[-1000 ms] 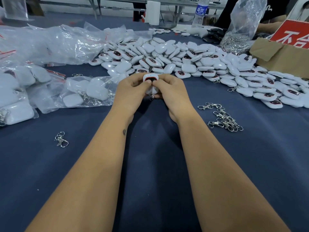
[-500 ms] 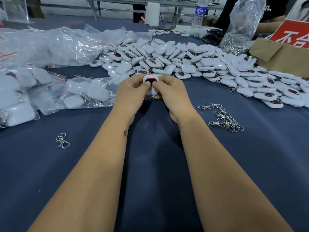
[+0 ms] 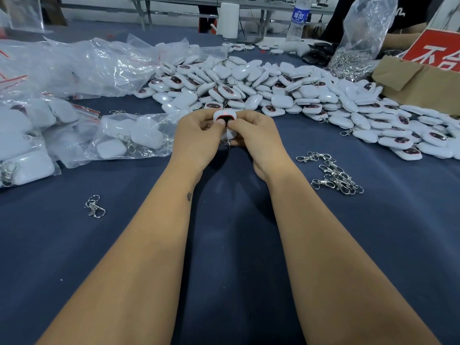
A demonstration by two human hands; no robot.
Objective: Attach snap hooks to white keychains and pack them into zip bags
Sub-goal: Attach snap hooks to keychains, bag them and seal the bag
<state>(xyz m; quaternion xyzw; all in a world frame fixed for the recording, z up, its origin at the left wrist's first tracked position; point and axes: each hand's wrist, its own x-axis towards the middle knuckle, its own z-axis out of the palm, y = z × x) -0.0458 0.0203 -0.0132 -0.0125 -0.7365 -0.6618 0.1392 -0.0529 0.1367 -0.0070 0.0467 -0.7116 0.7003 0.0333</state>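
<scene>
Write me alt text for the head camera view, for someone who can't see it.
Two bare hands, left hand and right hand, pinch one white keychain above a dark blue table. Behind lies a heap of white keychains; loose snap hooks sit right, filled zip bags left.

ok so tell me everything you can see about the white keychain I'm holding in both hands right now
The white keychain is a small rounded-square case, glossy like plastic, with a dark oval window ringed in red on its face and a small red dot above it. It is held above the blue table, face towards the camera. The left hand and right hand pinch it from both sides, thumbs on the window. A bit of metal shows below it; whether a hook is attached is hidden.
</scene>
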